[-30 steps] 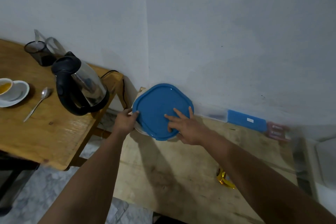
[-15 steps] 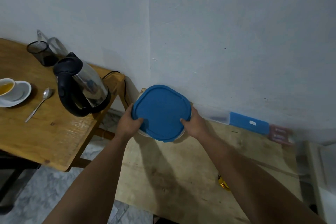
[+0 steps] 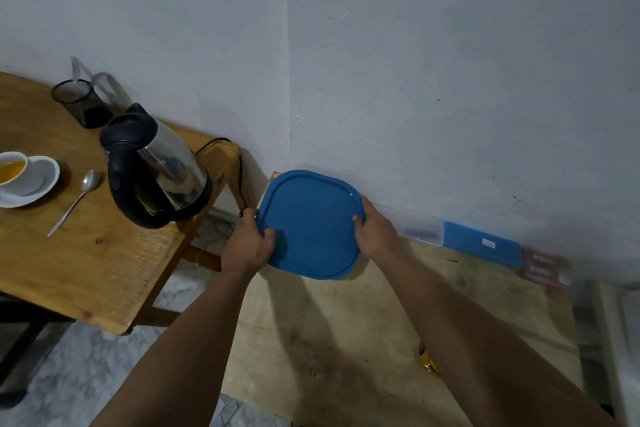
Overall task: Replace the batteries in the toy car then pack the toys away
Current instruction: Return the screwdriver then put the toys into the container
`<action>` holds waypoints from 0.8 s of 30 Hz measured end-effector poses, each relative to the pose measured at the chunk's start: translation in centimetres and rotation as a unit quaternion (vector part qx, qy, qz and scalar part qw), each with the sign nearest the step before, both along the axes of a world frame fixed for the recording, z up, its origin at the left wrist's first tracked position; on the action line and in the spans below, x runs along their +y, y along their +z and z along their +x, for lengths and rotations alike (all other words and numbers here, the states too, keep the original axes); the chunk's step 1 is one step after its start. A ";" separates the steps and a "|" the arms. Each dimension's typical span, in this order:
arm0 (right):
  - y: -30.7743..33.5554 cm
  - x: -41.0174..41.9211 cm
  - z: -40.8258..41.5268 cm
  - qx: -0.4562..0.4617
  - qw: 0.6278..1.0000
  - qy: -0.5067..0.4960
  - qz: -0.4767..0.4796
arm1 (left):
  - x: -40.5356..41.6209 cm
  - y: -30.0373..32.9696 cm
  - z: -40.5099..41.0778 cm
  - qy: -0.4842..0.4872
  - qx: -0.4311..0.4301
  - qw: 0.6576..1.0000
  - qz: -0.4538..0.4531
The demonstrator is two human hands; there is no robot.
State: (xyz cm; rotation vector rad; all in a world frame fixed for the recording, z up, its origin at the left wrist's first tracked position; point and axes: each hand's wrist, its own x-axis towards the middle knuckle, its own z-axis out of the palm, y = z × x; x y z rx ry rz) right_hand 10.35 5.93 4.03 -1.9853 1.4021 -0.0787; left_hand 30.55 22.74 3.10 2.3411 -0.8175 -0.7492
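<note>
Both hands now clamp the blue lid [image 3: 310,224] of the container by its opposite edges: the left hand [image 3: 248,242] has its thumb over the near left rim and its fingers curled down the side, and the right hand [image 3: 374,231] mirrors it on the right rim. A second ago the right hand lay flat on top of the lid with its fingers spread, pressing down, while the left only steadied the edge; half a second ago it moved out to the side, and it has held that two-sided grip since. The container sits at the far corner of the low pale bench [image 3: 346,329], close to the wall, its body almost wholly hidden beneath the lid. I judge the pressing to be finished, so the box is probably closed and the hands are either giving the rim a last squeeze or getting ready to lift it away, which puts the task near its end. No toy car shows anywhere, so the toys are presumably inside, though that cannot be seen. On the wooden table to the left stand a kettle [image 3: 154,168], a cup on a saucer [image 3: 14,166] and a spoon [image 3: 74,199], well apart from the container, and a blue strip [image 3: 481,243] lies along the wall to the right
</note>
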 end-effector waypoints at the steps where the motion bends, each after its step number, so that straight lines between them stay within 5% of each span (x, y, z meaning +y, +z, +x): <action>1: -0.2 -0.3 0.0 0.005 1.000 0.006 -0.002 | -0.2 -0.1 -0.2 0.007 -0.039 0.999 0.014; 13: -0.9 -1.2 0.6 0.012 1.000 0.014 0.024 | -1.1 -1.6 -1.2 -0.061 -0.114 0.986 0.106; 24: -2.1 -1.4 0.8 -0.040 0.999 -0.017 0.033 | -5.5 -1.2 1.1 -0.037 -0.174 0.982 0.064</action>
